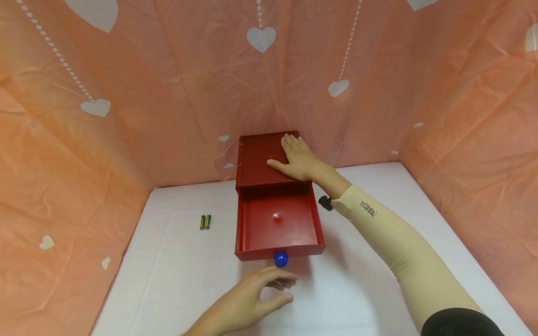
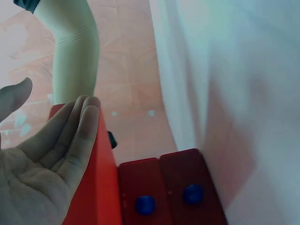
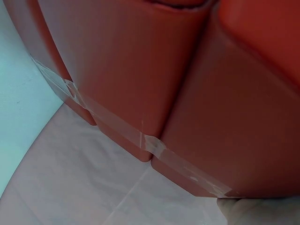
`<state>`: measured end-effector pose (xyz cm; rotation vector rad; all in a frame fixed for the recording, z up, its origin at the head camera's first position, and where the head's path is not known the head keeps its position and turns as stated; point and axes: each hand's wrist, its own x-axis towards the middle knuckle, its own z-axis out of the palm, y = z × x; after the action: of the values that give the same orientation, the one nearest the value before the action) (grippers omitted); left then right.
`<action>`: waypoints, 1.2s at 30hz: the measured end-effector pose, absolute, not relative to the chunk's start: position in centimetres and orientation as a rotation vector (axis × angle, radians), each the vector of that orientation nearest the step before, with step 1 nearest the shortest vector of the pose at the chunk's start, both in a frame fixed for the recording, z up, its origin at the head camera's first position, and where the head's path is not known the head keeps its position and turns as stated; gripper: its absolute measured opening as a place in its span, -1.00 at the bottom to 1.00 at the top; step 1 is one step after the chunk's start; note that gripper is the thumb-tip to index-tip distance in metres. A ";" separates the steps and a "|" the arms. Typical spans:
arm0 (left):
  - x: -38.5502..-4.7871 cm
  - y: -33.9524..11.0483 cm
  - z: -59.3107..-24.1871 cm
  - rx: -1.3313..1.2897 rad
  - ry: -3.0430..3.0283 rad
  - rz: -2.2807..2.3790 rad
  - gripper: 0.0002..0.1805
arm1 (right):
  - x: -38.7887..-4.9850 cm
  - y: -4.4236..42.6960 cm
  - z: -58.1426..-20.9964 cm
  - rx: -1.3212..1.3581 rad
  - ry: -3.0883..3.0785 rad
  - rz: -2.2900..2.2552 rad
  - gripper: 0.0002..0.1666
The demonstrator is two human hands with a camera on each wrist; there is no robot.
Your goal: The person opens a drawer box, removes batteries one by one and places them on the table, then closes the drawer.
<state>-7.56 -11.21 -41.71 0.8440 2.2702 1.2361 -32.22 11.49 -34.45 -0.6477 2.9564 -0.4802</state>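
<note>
Two hands in view: resting the right hand (image 1: 299, 159) palm down on top of the red cabinet (image 1: 256, 158), laying its fingers out straight. Holding the left hand (image 1: 252, 295) just in front of the blue knob (image 1: 280, 259), fingers loosely bent, thumb apart; being unable to tell whether touching. Seeing the top drawer (image 1: 260, 231) pulled out of the cabinet, toward the left hand. Showing two lower knobs (image 2: 145, 205) in the left wrist view, clear tape (image 3: 119, 125) across red walls (image 3: 126, 61) in the right. Finding two batteries (image 1: 202, 222) side by side on the white desk (image 1: 176, 261), left of the cabinet, in front of a heart-printed orange cloth (image 1: 189, 93).
</note>
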 end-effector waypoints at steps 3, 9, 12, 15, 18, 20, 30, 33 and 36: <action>-8.0 -11.2 -42.3 0.775 2.221 1.292 -0.61 | -32.3 11.5 -34.5 -0.648 2.955 -0.482 0.17; -8.4 -11.0 -43.1 0.696 2.157 1.371 -0.66 | -32.3 11.5 -34.4 -0.643 2.960 -0.475 0.18; -8.4 -10.9 -43.3 0.678 2.157 1.399 -0.65 | -32.3 11.5 -34.3 -0.644 2.963 -0.472 0.18; -8.5 -10.7 -43.4 0.670 2.187 1.417 -0.63 | -32.3 11.5 -34.3 -0.644 2.963 -0.467 0.18; -8.5 -10.7 -43.5 0.658 2.230 1.430 -0.64 | -32.3 11.5 -34.4 -0.645 2.962 -0.462 0.18; -8.5 -10.7 -43.6 0.645 2.256 1.443 -0.64 | -32.3 11.5 -34.5 -0.647 2.961 -0.463 0.18; -8.4 -10.6 -43.6 0.570 2.343 1.502 -0.63 | -32.4 11.5 -34.5 -0.651 2.960 -0.462 0.18; -8.3 -10.7 -43.6 0.581 2.381 1.526 -0.63 | -32.4 11.5 -34.4 -0.646 2.957 -0.467 0.18; -8.3 -10.8 -43.6 0.564 2.402 1.542 -0.65 | -32.3 11.5 -34.4 -0.645 2.956 -0.465 0.18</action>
<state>-8.28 -10.80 -43.61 0.5637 2.4022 1.5421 -32.34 11.46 -34.37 -0.6446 2.9558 -0.4649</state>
